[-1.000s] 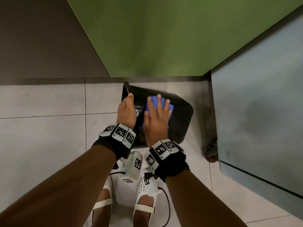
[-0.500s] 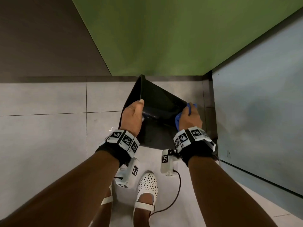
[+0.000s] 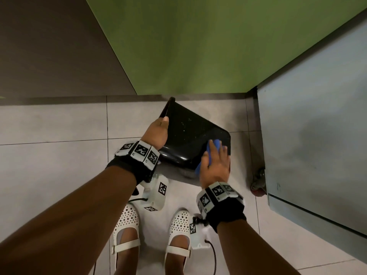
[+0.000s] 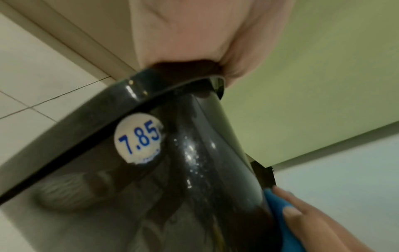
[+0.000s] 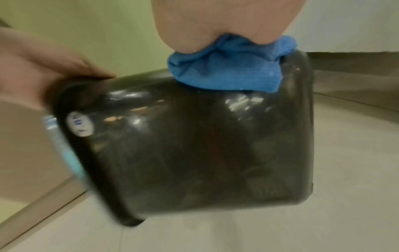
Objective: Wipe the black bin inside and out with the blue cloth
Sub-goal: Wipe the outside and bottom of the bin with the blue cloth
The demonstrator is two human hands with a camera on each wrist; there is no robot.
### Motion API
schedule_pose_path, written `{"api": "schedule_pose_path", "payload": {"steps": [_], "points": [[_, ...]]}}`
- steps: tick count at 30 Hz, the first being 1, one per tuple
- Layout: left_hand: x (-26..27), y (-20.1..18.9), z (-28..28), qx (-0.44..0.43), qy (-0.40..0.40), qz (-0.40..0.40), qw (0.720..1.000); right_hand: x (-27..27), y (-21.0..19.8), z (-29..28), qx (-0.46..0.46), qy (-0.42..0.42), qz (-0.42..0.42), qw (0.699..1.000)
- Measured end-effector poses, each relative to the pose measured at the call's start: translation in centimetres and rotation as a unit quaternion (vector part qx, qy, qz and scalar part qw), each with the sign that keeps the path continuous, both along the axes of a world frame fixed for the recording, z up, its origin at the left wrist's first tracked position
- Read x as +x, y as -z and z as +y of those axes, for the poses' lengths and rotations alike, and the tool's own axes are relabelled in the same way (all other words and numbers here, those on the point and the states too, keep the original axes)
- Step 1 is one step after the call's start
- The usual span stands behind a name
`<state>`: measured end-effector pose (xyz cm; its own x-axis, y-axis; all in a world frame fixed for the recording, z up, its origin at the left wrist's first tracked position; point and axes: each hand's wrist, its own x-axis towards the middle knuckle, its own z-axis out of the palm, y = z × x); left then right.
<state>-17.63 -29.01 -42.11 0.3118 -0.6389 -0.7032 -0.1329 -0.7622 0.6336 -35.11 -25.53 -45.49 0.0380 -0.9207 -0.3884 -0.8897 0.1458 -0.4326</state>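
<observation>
The glossy black bin (image 3: 186, 139) is held tilted on its side above the tiled floor, mouth to the left and base to the right. My left hand (image 3: 156, 132) grips its rim, thumb on the outer wall, near a round white price sticker (image 4: 138, 139). My right hand (image 3: 215, 163) lies flat over the blue cloth (image 3: 215, 144) and presses it on the bin's outer wall by the base. In the right wrist view the blue cloth (image 5: 228, 75) bunches under my palm on the black bin (image 5: 194, 145). The bin's inside is hidden.
A green wall panel (image 3: 198, 46) stands right behind the bin. A grey cabinet (image 3: 313, 135) closes off the right side, with a caster wheel (image 3: 258, 183) at its foot. My feet in white shoes (image 3: 127, 231) stand on the pale tiles just below the bin.
The bin has been turned in my left hand. My right hand slid the cloth from the bin's upper side to its right end, then onto the near wall by the base.
</observation>
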Motion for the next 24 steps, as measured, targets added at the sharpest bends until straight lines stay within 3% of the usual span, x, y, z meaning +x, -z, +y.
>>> {"api": "schedule_pose_path", "payload": {"steps": [7, 15, 19, 22, 24], "points": [[-1.1, 1.4, 1.4, -0.050, -0.048, 0.000, 0.998, 6.2, -1.7, 0.9, -0.001, -0.162, -0.059, 0.985], [-1.1, 3.2, 3.0, -0.088, -0.058, -0.057, 0.993, 5.7, 0.7, -5.5, 0.058, -0.139, -0.012, 0.988], [-0.7, 3.4, 3.0, -0.093, -0.056, -0.050, 0.993, 1.5, 2.4, -7.6, 0.081, -0.040, 0.062, 0.994], [-0.6, 3.5, 2.7, -0.109, -0.042, -0.055, 0.992, 0.7, 2.7, -6.7, 0.075, 0.035, 0.064, 0.994], [-0.6, 3.5, 2.8, -0.106, -0.046, -0.051, 0.992, 1.6, 2.1, -5.1, 0.070, 0.035, 0.061, 0.995]]}}
